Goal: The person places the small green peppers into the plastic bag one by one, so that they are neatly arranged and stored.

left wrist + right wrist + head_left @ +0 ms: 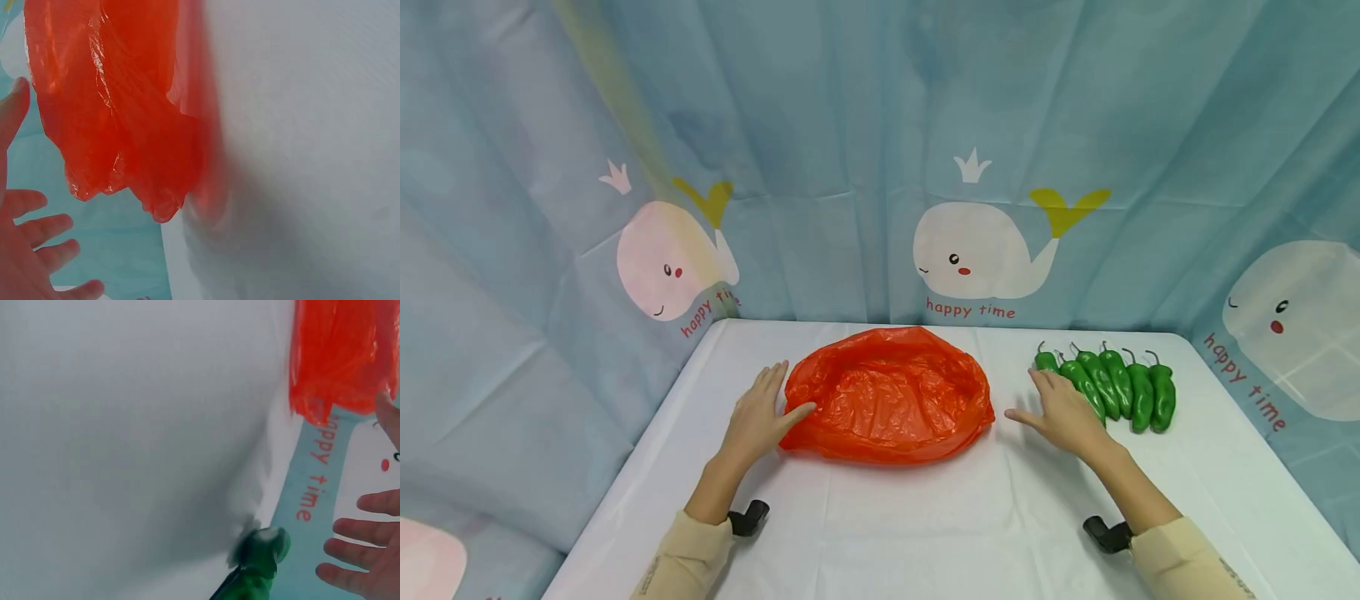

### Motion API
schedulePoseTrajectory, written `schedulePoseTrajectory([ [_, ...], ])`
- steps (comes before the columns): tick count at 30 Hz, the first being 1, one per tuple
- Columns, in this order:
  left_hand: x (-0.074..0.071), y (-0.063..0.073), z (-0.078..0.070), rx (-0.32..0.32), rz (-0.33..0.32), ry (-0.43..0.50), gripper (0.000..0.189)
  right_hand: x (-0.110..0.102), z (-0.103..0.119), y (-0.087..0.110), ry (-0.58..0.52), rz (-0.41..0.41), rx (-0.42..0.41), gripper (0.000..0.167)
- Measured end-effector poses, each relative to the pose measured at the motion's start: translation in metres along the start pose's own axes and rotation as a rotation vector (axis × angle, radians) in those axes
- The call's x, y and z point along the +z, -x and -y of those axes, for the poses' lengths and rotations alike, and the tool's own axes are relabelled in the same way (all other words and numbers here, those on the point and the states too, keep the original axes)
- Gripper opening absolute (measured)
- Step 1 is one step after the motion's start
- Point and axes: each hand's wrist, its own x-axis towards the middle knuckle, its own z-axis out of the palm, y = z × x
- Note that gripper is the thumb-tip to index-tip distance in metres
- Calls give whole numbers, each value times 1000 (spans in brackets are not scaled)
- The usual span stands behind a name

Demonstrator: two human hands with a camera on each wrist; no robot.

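Observation:
A red plastic bag [887, 400] lies spread on the white table with its mouth gaping upward. My left hand [760, 417] is at the bag's left side, fingers extended, the thumb overlapping the bag's edge in the head view. In the left wrist view the fingers of that hand [37, 231] are spread and hold nothing. My right hand [1063, 412] hovers between the bag and a row of green peppers [1141, 396], covering part of the nearest ones. Its fingers are straight and hold nothing; in the right wrist view one green pepper [256, 562] shows below the hand [369, 550].
The white table [910, 533] ends at a blue curtain [850, 167] printed with whales and "happy time", which hangs behind and along both sides. Black wrist mounts [1107, 534] sit under both forearms, near the rolled beige sleeves [1187, 558].

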Motion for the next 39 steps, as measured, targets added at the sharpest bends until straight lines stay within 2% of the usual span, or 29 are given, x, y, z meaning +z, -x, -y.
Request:
schedulePoseTrajectory([
  [7, 4, -9, 1, -67, 17, 139, 98, -5, -10, -11, -41, -5, 49, 82],
  [11, 5, -16, 0, -96, 30, 197, 97, -10, -13, -15, -41, 20, 83, 79],
  [23, 10, -33, 1, -23, -9, 289, 82, -11, -29, -27, -25, 38, 100, 72],
  [32, 15, -44, 2, 24, -133, 413, 62, -12, -36, -35, 11, 49, 136, 69],
  [39, 16, -50, 3, 9, -123, 443, 56, -12, -38, -42, 25, 60, 184, 67],
])
